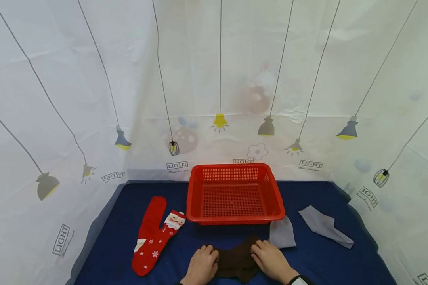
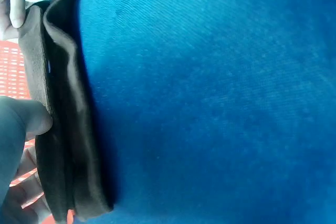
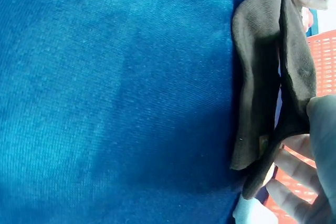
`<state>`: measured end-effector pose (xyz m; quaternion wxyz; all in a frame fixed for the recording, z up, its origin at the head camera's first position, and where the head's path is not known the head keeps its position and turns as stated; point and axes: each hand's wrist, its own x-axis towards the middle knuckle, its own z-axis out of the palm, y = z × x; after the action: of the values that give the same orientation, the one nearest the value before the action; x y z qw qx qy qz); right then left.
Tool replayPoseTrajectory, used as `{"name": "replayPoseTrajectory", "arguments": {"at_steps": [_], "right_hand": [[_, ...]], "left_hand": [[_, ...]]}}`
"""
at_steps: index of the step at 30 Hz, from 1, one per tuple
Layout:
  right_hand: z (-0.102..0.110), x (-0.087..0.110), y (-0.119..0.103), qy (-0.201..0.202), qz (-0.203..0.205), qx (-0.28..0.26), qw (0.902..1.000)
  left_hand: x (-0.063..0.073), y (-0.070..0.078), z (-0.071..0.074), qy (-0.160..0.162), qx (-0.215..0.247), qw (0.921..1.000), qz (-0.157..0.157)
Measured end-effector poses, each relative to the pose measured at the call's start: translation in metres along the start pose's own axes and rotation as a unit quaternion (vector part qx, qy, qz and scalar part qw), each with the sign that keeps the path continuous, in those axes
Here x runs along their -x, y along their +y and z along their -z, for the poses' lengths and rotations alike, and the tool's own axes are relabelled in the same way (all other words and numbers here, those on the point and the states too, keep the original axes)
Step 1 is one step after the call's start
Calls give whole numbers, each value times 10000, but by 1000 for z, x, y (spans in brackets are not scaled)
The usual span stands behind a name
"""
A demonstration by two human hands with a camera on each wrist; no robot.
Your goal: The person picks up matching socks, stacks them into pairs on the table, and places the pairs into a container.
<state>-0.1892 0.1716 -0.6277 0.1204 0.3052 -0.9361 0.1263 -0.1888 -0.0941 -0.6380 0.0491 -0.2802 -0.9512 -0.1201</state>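
A pair of dark brown socks (image 1: pixel 235 262) lies stretched sideways across the front of the blue cloth, between both hands. My left hand (image 1: pixel 201 264) pinches the left part of the upper sock, its thumb on the near face and its fingers behind. At the other end my right hand (image 1: pixel 271 258) holds the same sock between thumb and fingers. In the right wrist view the upper brown sock (image 3: pixel 298 66) is raised on edge, while the other sock (image 3: pixel 254 87) lies along its near side.
Behind the hands stands a red plastic basket (image 1: pixel 235 220). Red Santa socks (image 1: pixel 151 241) lie to the left on the blue cloth (image 1: pixel 110 257). One grey sock (image 1: pixel 282 234) is by the basket's front right corner, another grey sock (image 1: pixel 326 226) farther right. A printed white sheet (image 1: pixel 207 79) hangs around.
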Motion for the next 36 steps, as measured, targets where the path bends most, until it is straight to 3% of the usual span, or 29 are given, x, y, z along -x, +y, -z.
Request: {"name": "replayPoseTrajectory", "arguments": {"at_steps": [7, 19, 23, 27, 30, 32, 36], "right_hand": [[4, 4, -2, -327, 82, -275, 9991], [-5, 17, 2, -589, 434, 17, 9973], [-1, 15, 2, -786, 183, -135, 9966], [4, 13, 6, -726, -221, -170, 9970], [5, 15, 10, -551, -586, 38, 9968], [4, 17, 13, -473, -828, 87, 9954], [1, 19, 18, -510, -1171, 123, 9917]], "left_hand": [[8, 0, 6, 60, 352, 9993, -113], [17, 3, 0, -268, 208, 9991, -241], [17, 3, 2, -158, 208, 9993, -276], [16, 3, 4, 191, 237, 9992, -262], [15, 0, 8, 544, 152, 9984, 42], [15, -2, 11, 707, 28, 9966, 412], [19, -7, 15, 737, -239, 9890, 1260]]}}
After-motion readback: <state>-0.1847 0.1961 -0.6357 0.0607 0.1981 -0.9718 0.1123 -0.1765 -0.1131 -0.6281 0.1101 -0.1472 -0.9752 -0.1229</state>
